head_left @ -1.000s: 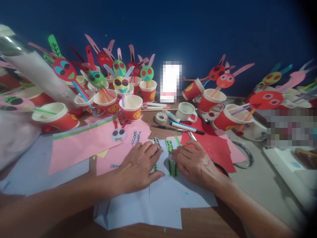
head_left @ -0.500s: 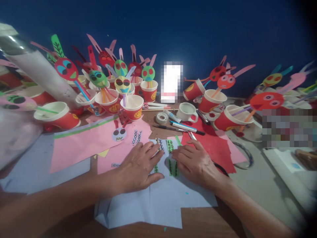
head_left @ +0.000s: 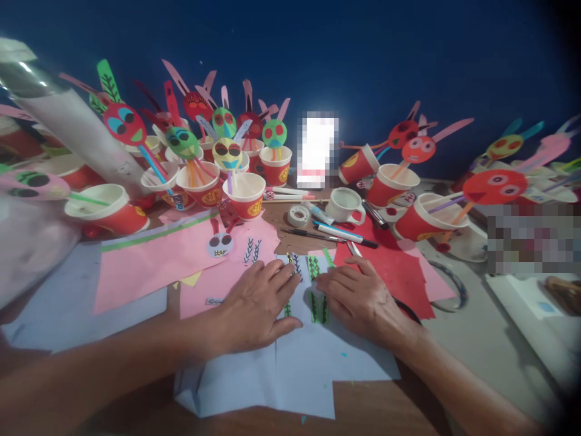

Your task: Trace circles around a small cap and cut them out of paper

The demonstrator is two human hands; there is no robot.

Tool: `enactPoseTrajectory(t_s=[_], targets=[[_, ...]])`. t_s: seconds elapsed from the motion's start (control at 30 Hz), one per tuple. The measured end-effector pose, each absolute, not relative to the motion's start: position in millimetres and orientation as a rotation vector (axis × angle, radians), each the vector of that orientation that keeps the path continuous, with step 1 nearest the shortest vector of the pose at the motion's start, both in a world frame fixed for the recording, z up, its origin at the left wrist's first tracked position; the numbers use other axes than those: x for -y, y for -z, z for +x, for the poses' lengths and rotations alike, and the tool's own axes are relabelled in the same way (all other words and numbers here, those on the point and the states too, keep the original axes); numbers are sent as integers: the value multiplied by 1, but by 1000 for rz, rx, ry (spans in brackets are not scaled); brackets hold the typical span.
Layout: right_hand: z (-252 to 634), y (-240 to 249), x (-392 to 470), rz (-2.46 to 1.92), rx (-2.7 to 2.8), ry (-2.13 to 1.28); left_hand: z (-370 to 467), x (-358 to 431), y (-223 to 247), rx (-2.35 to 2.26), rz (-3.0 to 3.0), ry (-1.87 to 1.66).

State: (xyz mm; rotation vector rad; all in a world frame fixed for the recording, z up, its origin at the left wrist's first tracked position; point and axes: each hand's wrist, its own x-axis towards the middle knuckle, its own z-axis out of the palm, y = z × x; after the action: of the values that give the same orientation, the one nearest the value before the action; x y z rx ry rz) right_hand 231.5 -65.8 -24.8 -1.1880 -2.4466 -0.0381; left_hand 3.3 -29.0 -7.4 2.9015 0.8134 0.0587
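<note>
My left hand (head_left: 261, 303) lies palm down with its thumb apart, over the edge of the light blue paper (head_left: 299, 369) and a pink sheet (head_left: 193, 309). It covers part of a few patterned strips. My right hand (head_left: 356, 297) rests on the right part of the blue paper, fingers slightly bent, its fingertips beside green strips with dark drawings (head_left: 318, 307). Another green patterned strip (head_left: 313, 267) lies above, between the hands. To the left are a small round blue paper face (head_left: 220, 244) and leaf-patterned strips (head_left: 252, 251).
Red paper cups (head_left: 245, 197) with paper-face figures on straws line the back. Pens (head_left: 345, 235), a tape roll (head_left: 299, 215), a white mug (head_left: 345, 206) and red paper (head_left: 385, 272) lie ahead. A large bottle (head_left: 77, 127) leans at left.
Both hands hold nearly the same pose on the papers. The whole view has shifted very slightly, with the objects a little further right in the picture.
</note>
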Motion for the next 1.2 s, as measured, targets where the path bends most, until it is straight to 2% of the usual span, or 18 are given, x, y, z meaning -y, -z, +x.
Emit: enactPoseTrajectory(t_s=[1.2], targets=[[216, 19, 70, -1146, 2473, -29, 0, 15, 7, -671, 2887, -155]])
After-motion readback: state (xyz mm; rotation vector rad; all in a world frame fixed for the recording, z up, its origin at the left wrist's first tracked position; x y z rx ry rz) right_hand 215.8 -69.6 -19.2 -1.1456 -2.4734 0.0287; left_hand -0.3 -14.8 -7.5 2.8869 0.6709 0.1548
